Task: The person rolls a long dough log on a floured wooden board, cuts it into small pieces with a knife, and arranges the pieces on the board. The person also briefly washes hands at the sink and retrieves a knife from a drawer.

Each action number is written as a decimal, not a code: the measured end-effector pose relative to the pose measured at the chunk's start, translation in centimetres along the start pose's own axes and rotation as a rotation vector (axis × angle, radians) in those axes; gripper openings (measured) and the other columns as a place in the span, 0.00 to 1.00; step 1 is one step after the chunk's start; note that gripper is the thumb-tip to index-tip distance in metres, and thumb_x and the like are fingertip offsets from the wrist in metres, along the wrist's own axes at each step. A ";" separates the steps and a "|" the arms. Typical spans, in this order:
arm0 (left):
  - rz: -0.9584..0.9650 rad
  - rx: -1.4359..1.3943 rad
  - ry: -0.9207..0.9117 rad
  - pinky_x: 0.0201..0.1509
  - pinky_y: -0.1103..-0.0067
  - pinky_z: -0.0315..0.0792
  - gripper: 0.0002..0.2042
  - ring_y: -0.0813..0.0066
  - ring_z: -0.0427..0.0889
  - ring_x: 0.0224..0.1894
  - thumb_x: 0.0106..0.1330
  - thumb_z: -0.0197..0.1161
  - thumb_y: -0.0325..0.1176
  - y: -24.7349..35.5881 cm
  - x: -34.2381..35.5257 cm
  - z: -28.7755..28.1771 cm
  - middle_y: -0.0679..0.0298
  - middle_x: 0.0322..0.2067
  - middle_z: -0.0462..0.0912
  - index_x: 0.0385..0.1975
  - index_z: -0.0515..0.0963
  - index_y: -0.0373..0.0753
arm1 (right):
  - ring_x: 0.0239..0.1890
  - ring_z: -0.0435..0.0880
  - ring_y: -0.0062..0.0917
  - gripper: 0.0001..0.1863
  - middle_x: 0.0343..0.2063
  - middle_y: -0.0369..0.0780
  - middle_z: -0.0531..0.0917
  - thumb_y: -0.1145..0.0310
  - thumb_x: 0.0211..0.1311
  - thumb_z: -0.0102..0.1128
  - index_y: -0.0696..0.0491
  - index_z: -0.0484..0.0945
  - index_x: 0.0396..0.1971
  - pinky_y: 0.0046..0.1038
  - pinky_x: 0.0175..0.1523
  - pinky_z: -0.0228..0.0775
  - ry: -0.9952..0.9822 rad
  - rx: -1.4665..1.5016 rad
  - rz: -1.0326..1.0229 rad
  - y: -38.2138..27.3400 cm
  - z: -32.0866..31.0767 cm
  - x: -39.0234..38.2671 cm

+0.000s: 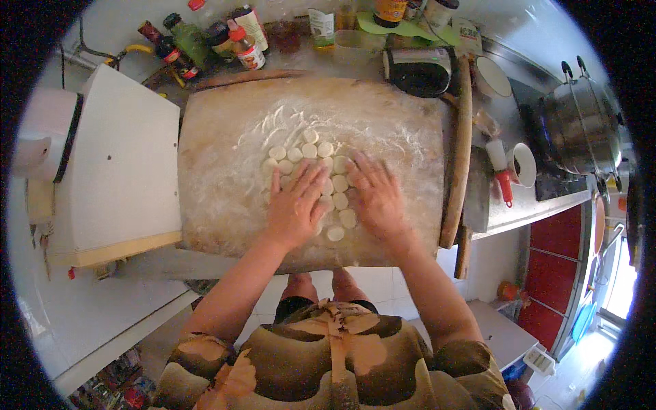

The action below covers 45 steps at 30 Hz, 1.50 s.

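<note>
Several small round pieces of pale dough [340, 182] lie close together in the middle of a large floured wooden board [225, 212]. My left hand [298, 205] rests palm down over the left part of the group, its fingers stretched out and pointing away from me. On the right side, my right hand [374, 195] is flat as well, slightly blurred, its fingers spread along the edge of the group. Both hands hide some dough pieces beneath them. Loose white flour [290, 123] is smeared on the board beyond the dough.
A rolling pin [458, 157] lies along the board's right edge. Bottles [247, 48] and a black-and-silver container [418, 72] stand behind the board. A white box-like cabinet [123, 157] borders it on the left. At the right are a steel pot [581, 126], a white bowl [523, 165] and a red-handled tool [504, 186].
</note>
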<state>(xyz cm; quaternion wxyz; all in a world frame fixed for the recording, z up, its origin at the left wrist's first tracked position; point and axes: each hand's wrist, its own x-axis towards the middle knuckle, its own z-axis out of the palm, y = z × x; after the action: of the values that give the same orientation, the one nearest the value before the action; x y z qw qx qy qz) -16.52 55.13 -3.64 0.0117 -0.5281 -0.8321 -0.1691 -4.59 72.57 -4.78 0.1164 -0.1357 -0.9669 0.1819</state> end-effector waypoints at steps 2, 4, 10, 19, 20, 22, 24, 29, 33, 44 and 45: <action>-0.074 0.012 0.073 0.70 0.47 0.47 0.26 0.59 0.65 0.67 0.64 0.59 0.41 -1.0 -0.6 -0.1 0.64 0.62 0.70 0.62 0.68 0.45 | 0.68 0.62 0.43 0.26 0.67 0.42 0.64 0.66 0.60 0.57 0.50 0.70 0.60 0.47 0.73 0.46 0.007 -0.043 0.036 1.8 -1.0 -0.7; -0.106 -0.054 0.131 0.69 0.47 0.49 0.25 0.58 0.66 0.65 0.63 0.60 0.40 -1.6 -1.3 -0.4 0.63 0.60 0.72 0.61 0.69 0.45 | 0.65 0.65 0.45 0.27 0.66 0.42 0.66 0.66 0.56 0.61 0.49 0.73 0.58 0.48 0.72 0.49 0.050 0.031 0.059 2.0 -1.0 -1.1; -0.224 -0.192 0.391 0.61 0.56 0.62 0.24 0.54 0.72 0.57 0.59 0.64 0.35 -3.7 -0.3 -0.7 0.57 0.54 0.75 0.57 0.71 0.43 | 0.61 0.69 0.44 0.24 0.60 0.43 0.73 0.71 0.49 0.65 0.50 0.77 0.50 0.44 0.66 0.60 0.131 0.069 0.082 0.3 -1.0 -0.3; -0.194 -0.169 0.292 0.54 0.63 0.66 0.16 0.58 0.75 0.48 0.52 0.70 0.33 -8.0 -2.9 -0.9 0.61 0.43 0.78 0.42 0.79 0.44 | 0.60 0.72 0.44 0.22 0.56 0.45 0.76 0.69 0.55 0.63 0.49 0.77 0.52 0.43 0.67 0.60 0.176 0.086 0.191 2.8 -2.4 -2.0; -0.184 -0.159 0.287 0.54 0.64 0.66 0.16 0.58 0.75 0.48 0.51 0.70 0.33 -7.7 -2.8 -1.1 0.62 0.42 0.78 0.40 0.79 0.45 | 0.60 0.71 0.44 0.22 0.56 0.46 0.76 0.69 0.57 0.62 0.50 0.76 0.53 0.43 0.67 0.60 0.202 0.143 0.238 3.0 -2.4 -2.0; -0.166 -0.113 0.275 0.53 0.64 0.66 0.16 0.60 0.75 0.47 0.49 0.71 0.34 -6.9 -2.4 -1.7 0.64 0.41 0.78 0.40 0.79 0.45 | 0.61 0.70 0.45 0.22 0.57 0.47 0.75 0.70 0.59 0.60 0.50 0.75 0.55 0.42 0.67 0.60 0.229 0.208 0.317 3.7 -2.5 -1.5; -0.168 -0.103 0.267 0.53 0.64 0.66 0.16 0.60 0.75 0.47 0.48 0.71 0.34 -7.1 -2.5 -1.6 0.65 0.41 0.78 0.39 0.79 0.46 | 0.62 0.69 0.46 0.22 0.59 0.47 0.74 0.70 0.61 0.58 0.49 0.73 0.58 0.41 0.68 0.60 0.237 0.225 0.388 3.5 -3.5 1.1; -0.266 -0.197 0.264 0.52 0.62 0.66 0.17 0.59 0.75 0.47 0.48 0.68 0.33 -8.2 -2.5 -1.2 0.64 0.40 0.77 0.40 0.78 0.46 | 0.71 0.56 0.43 0.30 0.71 0.41 0.56 0.60 0.68 0.49 0.44 0.57 0.69 0.50 0.73 0.43 0.074 -0.102 0.265 3.5 -0.3 5.2; -0.295 -0.167 0.311 0.56 0.61 0.65 0.20 0.54 0.73 0.51 0.51 0.67 0.34 -10.1 -3.8 -1.9 0.59 0.47 0.76 0.46 0.76 0.43 | 0.72 0.54 0.42 0.31 0.72 0.41 0.56 0.57 0.69 0.47 0.47 0.56 0.70 0.49 0.73 0.42 0.064 -0.194 0.236 3.6 1.6 5.9; -0.274 -0.141 0.319 0.65 0.58 0.59 0.22 0.50 0.66 0.62 0.61 0.62 0.37 -10.8 -4.3 -2.6 0.51 0.61 0.68 0.54 0.72 0.35 | 0.73 0.51 0.39 0.35 0.73 0.38 0.53 0.60 0.66 0.50 0.46 0.51 0.72 0.49 0.73 0.43 -0.020 -0.264 0.197 2.7 0.3 6.6; -0.280 -0.140 0.308 0.65 0.58 0.59 0.22 0.49 0.66 0.62 0.61 0.62 0.36 -10.7 -4.3 -2.9 0.51 0.61 0.68 0.55 0.72 0.35 | 0.73 0.52 0.39 0.35 0.72 0.38 0.54 0.60 0.65 0.51 0.46 0.52 0.71 0.48 0.73 0.44 -0.024 -0.259 0.208 2.5 0.2 6.7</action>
<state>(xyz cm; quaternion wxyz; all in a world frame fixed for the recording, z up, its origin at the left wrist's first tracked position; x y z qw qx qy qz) -24.52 46.37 -4.68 0.0785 -0.3747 -0.8720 -0.3052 -10.41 76.75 -4.76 0.0670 -0.2469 -0.9643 0.0686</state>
